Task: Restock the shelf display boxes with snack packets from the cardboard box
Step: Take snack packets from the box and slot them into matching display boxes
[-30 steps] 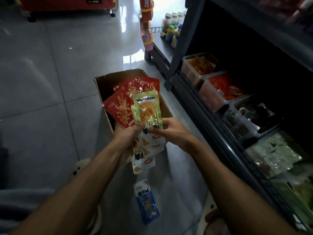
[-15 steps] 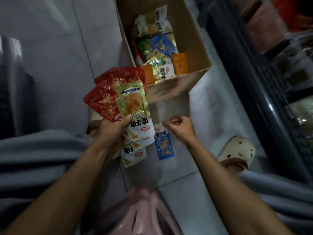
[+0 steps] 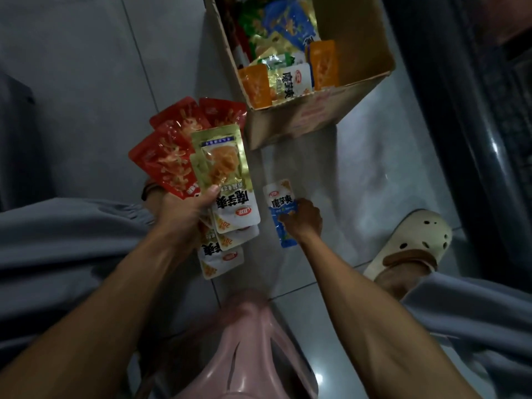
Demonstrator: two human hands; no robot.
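My left hand grips a fanned stack of snack packets: red ones behind, gold-and-white ones in front. A single blue-and-white packet lies on the floor tiles, and my right hand reaches down onto it, fingers curled over its lower half. The open cardboard box stands on the floor just beyond, holding several orange, gold, green and blue packets. The shelf display boxes are out of view.
The dark shelf base runs along the right edge. My foot in a cream clog stands right of the blue packet. A pink plastic stool sits beneath me, with my grey-clad knees on both sides.
My view has tipped down from the shelf to the floor. My right hand let go of the stack and dropped onto the fallen blue packet. The left hand kept its packets.
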